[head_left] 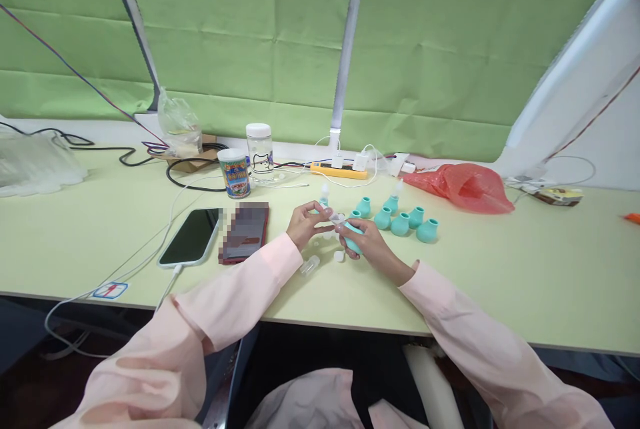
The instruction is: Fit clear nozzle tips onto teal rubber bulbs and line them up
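My right hand [365, 240] is wrapped round a teal squeeze bulb [354, 237], its neck tilted toward my left hand. Between the fingertips of my left hand [306, 223] is a small clear plastic nozzle [336, 217], which meets the bulb's neck; whether it is seated there I cannot tell. Several loose teal bulbs [401, 224] stand upright just beyond and to the right of my hands. One bulb [391, 203] behind them carries a clear tip. Below my hands lie a clear plastic tube [310, 265] and a small white cap [339, 256]. More small white pieces are partly hidden under my fingers.
Two phones [193, 237] lie to the left, one on a white charging cable. Behind them stand a printed snack can [234, 173] and a clear bottle [260, 152]. A yellow power strip [339, 170] lies at the back, with a red plastic bag [460, 187] to its right.
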A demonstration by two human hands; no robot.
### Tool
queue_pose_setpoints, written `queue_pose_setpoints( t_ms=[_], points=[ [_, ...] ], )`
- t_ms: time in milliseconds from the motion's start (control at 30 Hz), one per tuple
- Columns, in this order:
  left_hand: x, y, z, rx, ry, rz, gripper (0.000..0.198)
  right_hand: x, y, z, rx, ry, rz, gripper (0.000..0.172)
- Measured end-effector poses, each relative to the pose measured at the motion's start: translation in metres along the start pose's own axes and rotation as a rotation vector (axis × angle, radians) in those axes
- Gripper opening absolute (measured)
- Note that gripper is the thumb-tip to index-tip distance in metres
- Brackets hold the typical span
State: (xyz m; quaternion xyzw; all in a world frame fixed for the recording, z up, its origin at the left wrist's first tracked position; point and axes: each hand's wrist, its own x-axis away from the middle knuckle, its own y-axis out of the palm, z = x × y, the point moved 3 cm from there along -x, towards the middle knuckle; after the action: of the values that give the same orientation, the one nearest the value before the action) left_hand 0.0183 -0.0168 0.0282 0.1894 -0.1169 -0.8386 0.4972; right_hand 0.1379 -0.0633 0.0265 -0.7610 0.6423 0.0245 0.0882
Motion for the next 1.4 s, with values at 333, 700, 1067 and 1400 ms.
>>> queue_pose_setpoints(
  t_ms=[333,700,1067,1400],
  points=[
    [0.003,0.004,0.002,0.028,-0.031,-0.052,0.027,-0.001,0.002,0.006,-0.257,0.194,-0.116,0.027],
    [0.003,0.006,0.001,-0.007,0.017,0.062,0.030,-0.001,0.003,-0.001,0.048,-0.065,0.015,0.028],
    [0.007,0.005,0.015,-0.126,0.110,-0.021,0.034,0.002,0.004,-0.004,-0.077,0.003,-0.131,0.024],
    [0.012,0.022,0.025,-0.209,0.088,-0.123,0.037,0.004,-0.001,-0.016,0.078,-0.226,0.041,0.024]
  ],
)
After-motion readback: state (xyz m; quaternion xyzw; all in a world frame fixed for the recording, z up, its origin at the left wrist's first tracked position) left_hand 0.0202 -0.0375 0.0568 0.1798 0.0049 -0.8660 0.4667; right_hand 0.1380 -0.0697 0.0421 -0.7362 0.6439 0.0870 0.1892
